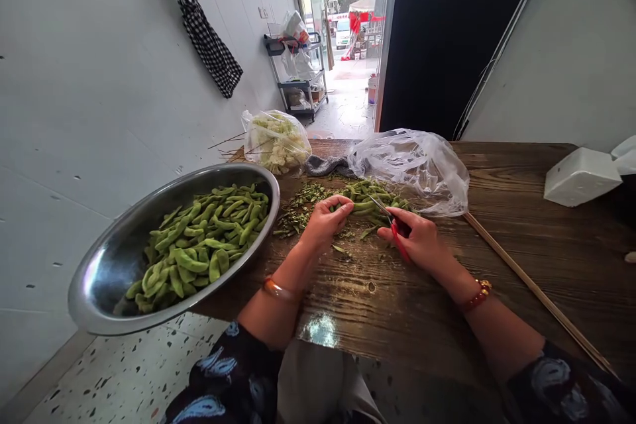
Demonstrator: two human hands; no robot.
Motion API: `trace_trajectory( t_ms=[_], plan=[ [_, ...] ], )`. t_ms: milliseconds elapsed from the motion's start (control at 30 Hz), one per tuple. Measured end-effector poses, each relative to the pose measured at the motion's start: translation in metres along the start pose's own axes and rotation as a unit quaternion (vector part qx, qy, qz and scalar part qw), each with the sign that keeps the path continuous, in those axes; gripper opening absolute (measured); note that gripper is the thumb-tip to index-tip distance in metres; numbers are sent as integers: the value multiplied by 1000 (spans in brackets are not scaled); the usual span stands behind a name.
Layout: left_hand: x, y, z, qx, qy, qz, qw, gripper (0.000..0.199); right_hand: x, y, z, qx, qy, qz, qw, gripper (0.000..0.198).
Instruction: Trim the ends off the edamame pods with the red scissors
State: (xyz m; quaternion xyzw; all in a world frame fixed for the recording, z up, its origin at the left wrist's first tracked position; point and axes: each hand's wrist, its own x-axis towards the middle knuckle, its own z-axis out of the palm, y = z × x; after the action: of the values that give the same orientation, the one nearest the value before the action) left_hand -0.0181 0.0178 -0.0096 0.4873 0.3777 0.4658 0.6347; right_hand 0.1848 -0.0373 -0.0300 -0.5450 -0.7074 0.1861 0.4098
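Observation:
My left hand (328, 217) pinches a green edamame pod (364, 206) that points to the right, over the middle of the table. In my right hand (416, 236) are red-handled scissors (399, 242), their blades reaching left to the pod's far end. Behind both hands lies a pile of edamame pods (392, 196). Small cut-off pod tips (299, 212) are scattered to the left of the pile. A large steel bowl (106, 258), tilted in view and well filled with edamame pods (199, 238), stands to the left of my left arm.
At the table's back edge are a plastic bag of cauliflower (278, 140), a dark grey cloth (328, 165) and a crumpled clear bag (417, 162). Thin wooden sticks (531, 285) lie diagonally on the right. A white box (581, 176) sits at far right.

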Motion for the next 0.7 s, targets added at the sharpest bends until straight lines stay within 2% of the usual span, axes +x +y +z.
trace_trajectory(
  t_ms=[200,367,533,700],
  plan=[
    [-2,-1,3,14,-22,-12,1000,34,-1,-3,0,1,7,2,1000,53],
    [-5,-2,8,-7,-15,-25,1000,35,-2,-3,1,-12,23,3,1000,51],
    [-11,-6,18,-56,-73,-82,992,41,-2,-6,4,-20,22,3,1000,50],
    [-13,-6,22,-123,-65,-80,987,35,-4,-8,9,-28,17,-15,999,46]
  ],
)
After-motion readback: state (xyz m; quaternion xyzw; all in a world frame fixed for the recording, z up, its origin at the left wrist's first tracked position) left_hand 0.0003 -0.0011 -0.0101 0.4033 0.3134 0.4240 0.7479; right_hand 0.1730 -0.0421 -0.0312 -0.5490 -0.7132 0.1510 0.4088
